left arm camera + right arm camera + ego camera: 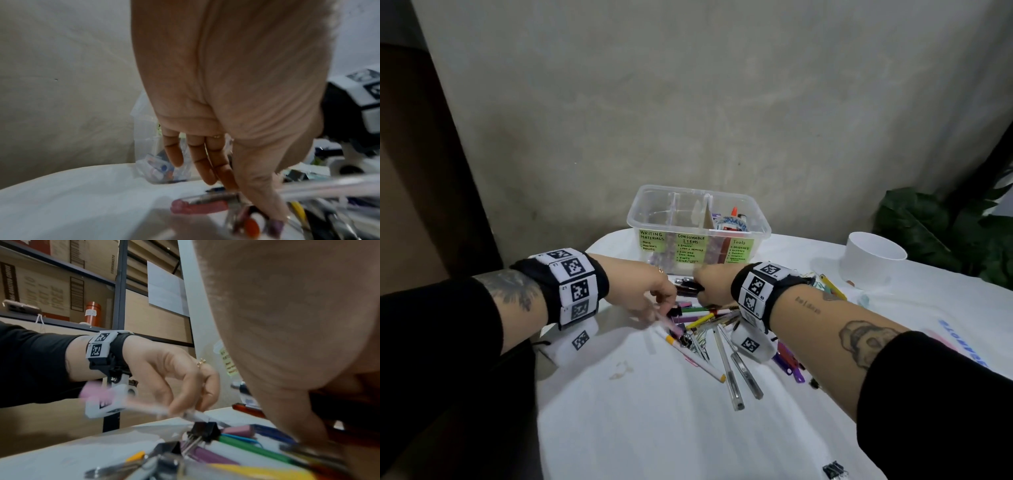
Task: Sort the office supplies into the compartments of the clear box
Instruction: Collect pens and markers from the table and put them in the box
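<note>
One clear box [698, 219], one white cup [873, 257], two hands — pens too jumbled to count.

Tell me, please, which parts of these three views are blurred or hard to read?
Head view: mostly sharp, the clear box labels readable, left hand fingertips smeared. Left wrist view: soft overall, pens streaked into bands. Right wrist view: the right hand is a close, unfocused mass, the pink pen in the left hand motion-blurred, the black binder clip fairly crisp.
</note>
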Demonstrator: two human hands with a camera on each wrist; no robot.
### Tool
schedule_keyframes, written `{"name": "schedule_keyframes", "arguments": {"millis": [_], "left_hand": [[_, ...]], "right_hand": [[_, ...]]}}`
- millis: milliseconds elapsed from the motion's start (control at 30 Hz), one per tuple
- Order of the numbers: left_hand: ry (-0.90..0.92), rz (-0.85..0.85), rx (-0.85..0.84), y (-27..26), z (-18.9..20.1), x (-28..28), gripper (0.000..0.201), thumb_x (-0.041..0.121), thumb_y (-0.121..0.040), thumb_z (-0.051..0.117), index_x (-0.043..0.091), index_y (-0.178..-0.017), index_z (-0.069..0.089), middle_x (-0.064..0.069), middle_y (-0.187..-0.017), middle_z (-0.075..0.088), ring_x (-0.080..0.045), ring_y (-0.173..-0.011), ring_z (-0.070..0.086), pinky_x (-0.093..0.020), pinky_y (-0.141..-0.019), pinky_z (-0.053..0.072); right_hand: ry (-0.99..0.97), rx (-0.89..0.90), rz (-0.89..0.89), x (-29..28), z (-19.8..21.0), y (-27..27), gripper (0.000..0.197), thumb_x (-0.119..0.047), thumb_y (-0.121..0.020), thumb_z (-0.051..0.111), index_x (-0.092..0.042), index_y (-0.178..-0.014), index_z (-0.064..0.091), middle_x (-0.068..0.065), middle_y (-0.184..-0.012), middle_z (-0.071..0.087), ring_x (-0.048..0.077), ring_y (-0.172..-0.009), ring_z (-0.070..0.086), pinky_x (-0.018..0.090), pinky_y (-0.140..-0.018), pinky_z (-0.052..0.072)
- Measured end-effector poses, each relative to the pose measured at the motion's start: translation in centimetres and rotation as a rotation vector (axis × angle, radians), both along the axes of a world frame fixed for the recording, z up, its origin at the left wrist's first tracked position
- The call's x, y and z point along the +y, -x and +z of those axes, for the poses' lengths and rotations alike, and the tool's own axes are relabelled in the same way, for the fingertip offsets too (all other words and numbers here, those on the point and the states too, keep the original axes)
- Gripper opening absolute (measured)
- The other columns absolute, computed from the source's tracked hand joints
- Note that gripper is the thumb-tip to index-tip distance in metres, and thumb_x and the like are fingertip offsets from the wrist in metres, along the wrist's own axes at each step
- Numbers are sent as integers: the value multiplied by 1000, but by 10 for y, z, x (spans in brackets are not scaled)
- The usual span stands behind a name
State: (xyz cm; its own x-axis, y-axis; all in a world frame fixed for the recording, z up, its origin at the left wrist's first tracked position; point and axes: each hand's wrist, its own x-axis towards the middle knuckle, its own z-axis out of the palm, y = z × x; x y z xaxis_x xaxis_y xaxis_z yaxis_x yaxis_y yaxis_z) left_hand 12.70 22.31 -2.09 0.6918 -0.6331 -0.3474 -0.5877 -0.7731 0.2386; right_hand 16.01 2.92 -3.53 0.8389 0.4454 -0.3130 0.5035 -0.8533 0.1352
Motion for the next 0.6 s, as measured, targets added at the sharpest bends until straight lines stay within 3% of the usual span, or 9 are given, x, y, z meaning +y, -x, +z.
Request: {"name": "schedule_keyframes", "arguments": {"millis": [167,267,333,400,467,533,600], "left_hand": [[303,131,66,-9,14,-2,14,18,-95,59,26,-91,49,-1,-95,70,-16,-77,60,-39,-78,49],[486,271,77,-15,15,-11,12,15,-99,52,22,-92,45,-1,-82,66,-15,-63,53,-36,-68,45],[425,317,16,-16,15,-21,9,18,-99,50,23,-93,46,2,-80,57,-16,-68,48,-33,-67,44],[247,294,-95,-12,13,-33,6,23,-97,51,24,-91,49,2,-84,57,-14,-71,48,-27,-63,41],[117,245,-155,-7,8,-45,7,29,-92,56,23,-89,58,2,-85,62,-14,-73,54,-25,-61,42],[64,209,-181,-5,0,-55,10,34,-87,65,25,-86,67,7,-80,66,-11,-71,58,-23,-60,44],[53,195,-168,-4,-6,-63,11,35,-83,71,25,-87,72,9,-81,69,-10,-74,63,-22,-64,49]], "right_hand": [[-325,99,-82,-22,6,1,19,-21,-101,47,-12,-118,49,9,-99,65,21,-76,58,28,-62,48],[-440,54,-99,-36,19,1,16,-16,-100,44,-11,-115,46,11,-102,63,25,-85,60,35,-73,51],[-423,16,-99,-46,25,5,10,-17,-99,47,-14,-108,47,5,-100,58,24,-88,55,30,-74,42],[-372,17,-120,-54,28,10,7,-15,-95,51,-15,-102,52,0,-91,56,21,-85,53,26,-69,39],[-305,3,-149,-60,26,13,4,-13,-88,56,-14,-92,57,1,-84,59,22,-81,56,25,-63,42],[-267,-29,-170,-64,19,15,9,-13,-85,61,-10,-92,64,7,-89,66,26,-83,62,32,-69,52],[-281,-42,-192,-67,13,16,19,-16,-84,65,-8,-101,67,10,-96,69,27,-89,64,34,-77,55]]}}
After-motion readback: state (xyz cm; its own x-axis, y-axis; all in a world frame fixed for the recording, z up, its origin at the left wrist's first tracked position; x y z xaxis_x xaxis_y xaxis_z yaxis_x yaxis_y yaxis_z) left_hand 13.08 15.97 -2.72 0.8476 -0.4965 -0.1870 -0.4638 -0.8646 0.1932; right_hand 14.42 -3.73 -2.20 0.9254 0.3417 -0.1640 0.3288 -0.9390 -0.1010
